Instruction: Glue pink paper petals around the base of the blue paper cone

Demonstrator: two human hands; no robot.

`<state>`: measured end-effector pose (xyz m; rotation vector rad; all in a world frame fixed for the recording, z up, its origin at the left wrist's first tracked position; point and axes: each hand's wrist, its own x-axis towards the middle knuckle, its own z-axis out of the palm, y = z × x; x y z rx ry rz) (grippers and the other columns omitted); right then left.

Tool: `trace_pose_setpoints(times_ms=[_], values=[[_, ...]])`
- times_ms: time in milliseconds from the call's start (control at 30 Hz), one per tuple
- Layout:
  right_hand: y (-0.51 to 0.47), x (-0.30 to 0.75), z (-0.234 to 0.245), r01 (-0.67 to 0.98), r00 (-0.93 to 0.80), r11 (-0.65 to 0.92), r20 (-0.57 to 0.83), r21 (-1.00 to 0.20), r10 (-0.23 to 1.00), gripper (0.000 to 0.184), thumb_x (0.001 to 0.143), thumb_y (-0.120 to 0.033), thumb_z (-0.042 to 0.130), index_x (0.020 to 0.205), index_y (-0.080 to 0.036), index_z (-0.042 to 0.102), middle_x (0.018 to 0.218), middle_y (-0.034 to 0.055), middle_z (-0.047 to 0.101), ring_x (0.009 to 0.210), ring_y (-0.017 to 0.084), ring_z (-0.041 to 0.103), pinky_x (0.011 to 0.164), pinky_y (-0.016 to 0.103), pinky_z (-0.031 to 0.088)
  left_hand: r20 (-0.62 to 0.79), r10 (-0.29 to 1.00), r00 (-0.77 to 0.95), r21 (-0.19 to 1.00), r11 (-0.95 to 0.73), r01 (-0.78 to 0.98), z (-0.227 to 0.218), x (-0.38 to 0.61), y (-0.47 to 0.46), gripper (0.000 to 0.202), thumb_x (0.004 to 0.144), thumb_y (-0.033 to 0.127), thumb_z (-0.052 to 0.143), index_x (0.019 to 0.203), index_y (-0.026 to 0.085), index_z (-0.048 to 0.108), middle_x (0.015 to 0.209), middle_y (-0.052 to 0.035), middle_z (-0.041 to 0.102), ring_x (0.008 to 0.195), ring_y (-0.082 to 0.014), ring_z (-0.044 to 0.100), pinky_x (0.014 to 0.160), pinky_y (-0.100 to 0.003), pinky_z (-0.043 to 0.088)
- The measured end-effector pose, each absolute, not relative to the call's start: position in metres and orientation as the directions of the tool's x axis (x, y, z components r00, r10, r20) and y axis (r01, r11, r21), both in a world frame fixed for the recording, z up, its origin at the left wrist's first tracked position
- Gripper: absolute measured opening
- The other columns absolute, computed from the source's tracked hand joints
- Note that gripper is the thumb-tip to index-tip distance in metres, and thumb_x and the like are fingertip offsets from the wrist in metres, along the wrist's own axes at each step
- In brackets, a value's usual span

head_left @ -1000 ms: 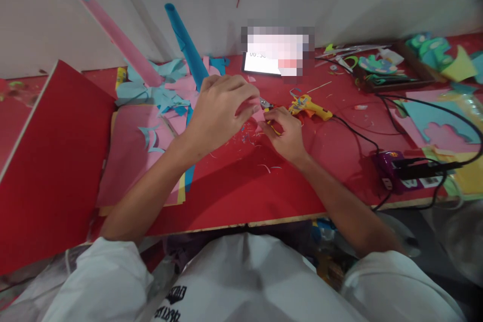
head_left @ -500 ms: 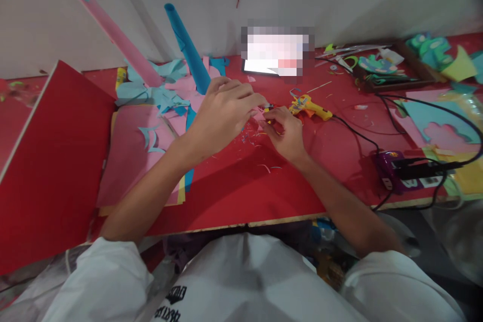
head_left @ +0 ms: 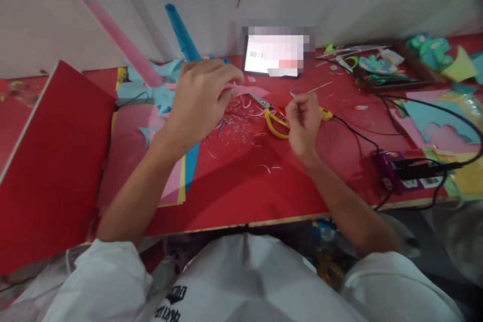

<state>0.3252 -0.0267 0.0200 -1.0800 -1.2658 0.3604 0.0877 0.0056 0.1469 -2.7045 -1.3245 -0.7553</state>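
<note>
Pink paper piece (head_left: pixel 256 90): far centre, pinched by left hand (head_left: pixel 206 95), pointed end free, seemingly for clear view. Right hand (head_left: pixel 303 119): fingertips bunched, contents indeterminable. Scissors (head_left: pixel 267 114): between hands, handles rightward, apparently for easy reach.

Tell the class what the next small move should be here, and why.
Probably, the right hand should take hold of the scissors: their yellow handles lie right by it, while the left hand holds a pointed pink paper piece just above the blades. Whether the right hand's curled fingers already pinch something small, I cannot tell.
</note>
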Motion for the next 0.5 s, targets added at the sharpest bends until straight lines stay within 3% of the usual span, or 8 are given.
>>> trace_pose_setpoints(times_ms=[133, 333, 433, 500], values=[[-0.034, 0.322, 0.022, 0.376, 0.239, 0.457, 0.561, -0.806, 0.792, 0.046, 0.106, -0.061, 0.053, 0.078, -0.026, 0.049, 0.071, -0.0039, 0.045, 0.063, 0.014, 0.042, 0.062, 0.032, 0.037, 0.428, 0.760, 0.489, 0.225, -0.614, 0.757, 0.151, 0.088, 0.004, 0.019, 0.104, 0.027, 0.058, 0.114, 0.032, 0.072, 0.114, -0.0042, 0.078, 0.112, -0.0269, 0.071, 0.103, -0.047, 0.053], [-0.044, 0.320, 0.026, 0.485, 0.136, 0.448, 0.571, -0.751, 0.810, 0.057, 0.108, -0.059, 0.050, 0.067, -0.023, 0.037, 0.060, -0.0055, 0.032, 0.057, 0.011, 0.031, 0.058, 0.032, 0.025, 0.362, 0.789, 0.496, 0.217, -0.589, 0.779, 0.153, 0.089, 0.002, 0.031, 0.106, 0.034, 0.045, 0.121, 0.041, 0.071, 0.124, -0.0026, 0.077, 0.122, -0.0277, 0.068, 0.112, -0.050, 0.048], [-0.044, 0.318, 0.027, 0.500, 0.158, 0.437, 0.575, -0.748, 0.803, 0.061, 0.108, -0.059, 0.053, 0.064, -0.022, 0.032, 0.058, -0.0056, 0.025, 0.055, 0.010, 0.026, 0.056, 0.033, 0.023, 0.393, 0.772, 0.500, 0.221, -0.607, 0.763, 0.151, 0.087, 0.003, 0.029, 0.106, 0.034, 0.046, 0.118, 0.039, 0.072, 0.123, -0.0025, 0.077, 0.120, -0.0282, 0.069, 0.112, -0.052, 0.048], [-0.042, 0.317, 0.028, 0.448, 0.189, 0.448, 0.572, -0.773, 0.798, 0.060, 0.108, -0.060, 0.052, 0.064, -0.022, 0.036, 0.058, -0.0050, 0.030, 0.055, 0.011, 0.031, 0.056, 0.032, 0.027, 0.409, 0.762, 0.503, 0.213, -0.615, 0.759, 0.151, 0.086, 0.004, 0.026, 0.106, 0.031, 0.049, 0.117, 0.035, 0.072, 0.120, -0.0034, 0.077, 0.118, -0.0281, 0.069, 0.112, -0.052, 0.048]])
